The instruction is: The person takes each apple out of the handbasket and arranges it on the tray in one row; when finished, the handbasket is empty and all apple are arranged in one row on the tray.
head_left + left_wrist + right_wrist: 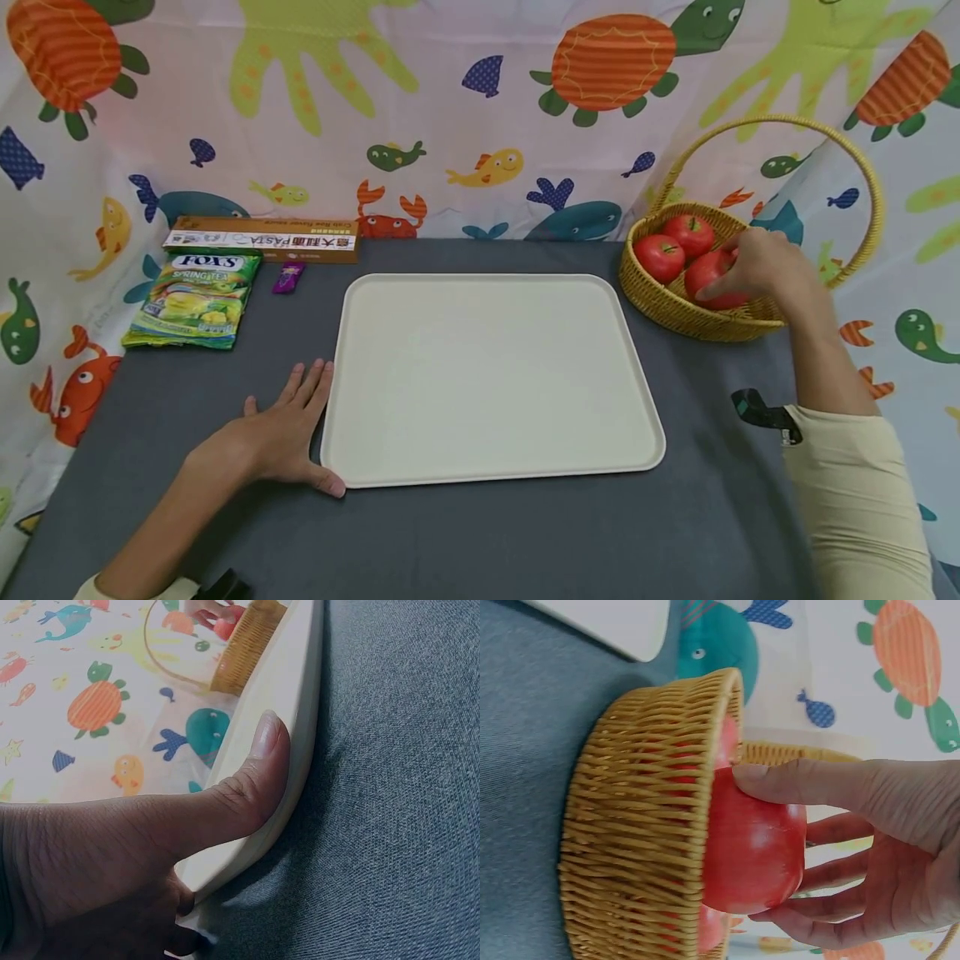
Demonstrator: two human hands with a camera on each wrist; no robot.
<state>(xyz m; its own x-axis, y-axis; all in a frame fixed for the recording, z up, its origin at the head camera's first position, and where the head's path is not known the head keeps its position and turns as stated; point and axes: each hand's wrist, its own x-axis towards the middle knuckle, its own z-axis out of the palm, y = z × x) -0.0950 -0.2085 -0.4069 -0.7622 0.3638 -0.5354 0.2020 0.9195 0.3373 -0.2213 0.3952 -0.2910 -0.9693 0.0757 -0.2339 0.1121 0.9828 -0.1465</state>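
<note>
1. The right hand [757, 267] is in the wicker basket [675, 310] at the right of the head view, fingers and thumb curled round a red apple [712, 277] — the right wrist view shows the grip plainly, with the apple [754, 847] partly above the basket's rim [641, 825].
2. Two more apples [660, 254] sit in the basket beside it, toward the back.
3. The left hand [281, 433] lies flat on the grey bench [480, 542] at lower left, fingers straight and spread, its thumb [259, 769] pressed against the edge of the cream tray [487, 375].
4. The tray, in the middle of the frame, holds nothing; as far as the pictures show, no apple has left the basket — all three are still to go.
5. At upper left lie a candy bag [197, 300], a pasta box [262, 237] and a small purple wrapper [288, 277], well apart from both hands.
</note>
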